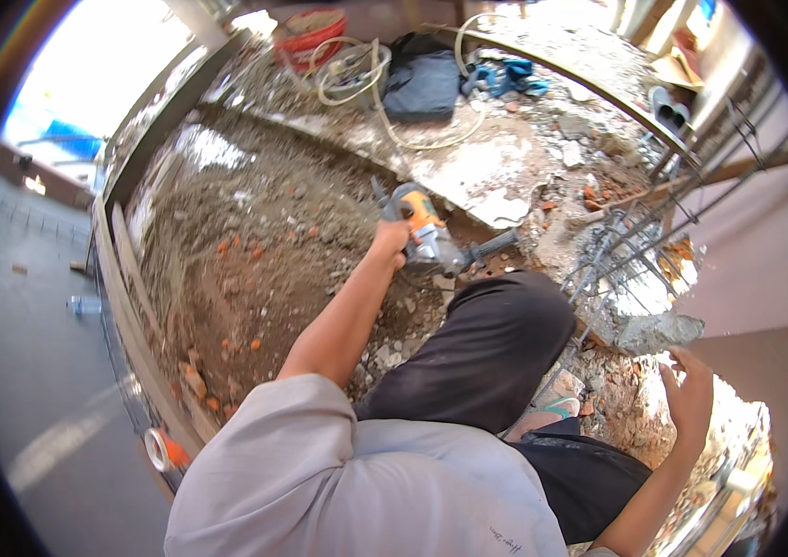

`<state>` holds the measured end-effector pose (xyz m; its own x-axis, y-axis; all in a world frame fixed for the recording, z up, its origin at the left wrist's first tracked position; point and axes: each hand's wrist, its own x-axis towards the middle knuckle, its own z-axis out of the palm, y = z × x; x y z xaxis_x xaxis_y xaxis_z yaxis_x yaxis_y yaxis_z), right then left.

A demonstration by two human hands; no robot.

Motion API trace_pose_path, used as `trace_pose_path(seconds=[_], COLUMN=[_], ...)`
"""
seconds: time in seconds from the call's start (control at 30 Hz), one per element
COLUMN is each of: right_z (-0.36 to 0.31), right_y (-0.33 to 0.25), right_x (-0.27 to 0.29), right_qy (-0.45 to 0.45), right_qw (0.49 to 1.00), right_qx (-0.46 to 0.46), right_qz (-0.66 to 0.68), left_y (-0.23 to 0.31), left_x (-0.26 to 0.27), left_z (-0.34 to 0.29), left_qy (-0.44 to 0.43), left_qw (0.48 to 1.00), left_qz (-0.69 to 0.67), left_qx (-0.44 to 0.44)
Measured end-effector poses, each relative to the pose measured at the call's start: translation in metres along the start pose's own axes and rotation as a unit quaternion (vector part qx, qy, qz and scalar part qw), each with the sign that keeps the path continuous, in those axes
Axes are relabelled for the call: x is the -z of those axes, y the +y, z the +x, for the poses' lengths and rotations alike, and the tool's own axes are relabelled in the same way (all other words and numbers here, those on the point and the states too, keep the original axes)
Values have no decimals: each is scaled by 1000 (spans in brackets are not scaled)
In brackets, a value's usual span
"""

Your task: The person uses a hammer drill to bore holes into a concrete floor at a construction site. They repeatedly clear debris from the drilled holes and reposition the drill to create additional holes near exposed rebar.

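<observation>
An orange and grey power hammer (429, 221) lies tilted on the dirt and rubble (269, 269) in front of me. My left hand (393, 243) is closed around its grip. A ribbed dark side handle (494, 244) sticks out from the tool to the right. Over on the right, my right hand (688, 397) is raised beside the broken wall, thumb and fingers apart and nothing in them. Just beyond its fingertips is a lump of grey concrete (658, 331), with bare steel bars (619, 255) standing out next to it.
A red bucket (312, 39), a pale hose (403, 139), dark cloth (422, 88) and blue gloves (512, 78) lie at the back. Wooden boards (129, 306) edge the dirt on the left, above a grey floor (46, 353). A tape roll (164, 450) sits near that edge.
</observation>
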<state>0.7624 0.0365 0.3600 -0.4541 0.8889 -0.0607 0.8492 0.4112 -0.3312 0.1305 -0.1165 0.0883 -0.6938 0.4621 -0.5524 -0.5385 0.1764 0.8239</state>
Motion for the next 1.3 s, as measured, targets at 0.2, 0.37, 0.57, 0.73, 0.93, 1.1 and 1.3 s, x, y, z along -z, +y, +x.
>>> trace_pose_path(seconds=[0.2, 0.37, 0.57, 0.73, 0.93, 1.1, 1.3], right_z=[7, 3, 4, 1, -5, -8, -10], right_y=[15, 12, 0, 5, 14, 15, 11], right_x=[-13, -12, -23, -42, -48, -43, -31], right_qy=[-63, -62, -70, -113, -120, -90, -87], right_qw=[996, 996, 997, 994, 992, 994, 994], right_qx=[-39, -30, -3, -11, -11, 42, -18], right_qz=[42, 54, 11, -3, -29, -48, -62], left_y=[15, 10, 22, 27, 1, -16, -11], left_x=[-31, -65, -68, -59, -38, -12, -19], left_z=[1, -25, -61, -88, -129, -128, -133], left_qy=[28, -19, -97, -164, -169, -122, -108], left_qw=[999, 993, 892, 815, 815, 844, 775], left_qz=[-16, 109, 400, 460, 471, 429, 457], left_qx=[23, -26, -188, -312, -293, -296, -424])
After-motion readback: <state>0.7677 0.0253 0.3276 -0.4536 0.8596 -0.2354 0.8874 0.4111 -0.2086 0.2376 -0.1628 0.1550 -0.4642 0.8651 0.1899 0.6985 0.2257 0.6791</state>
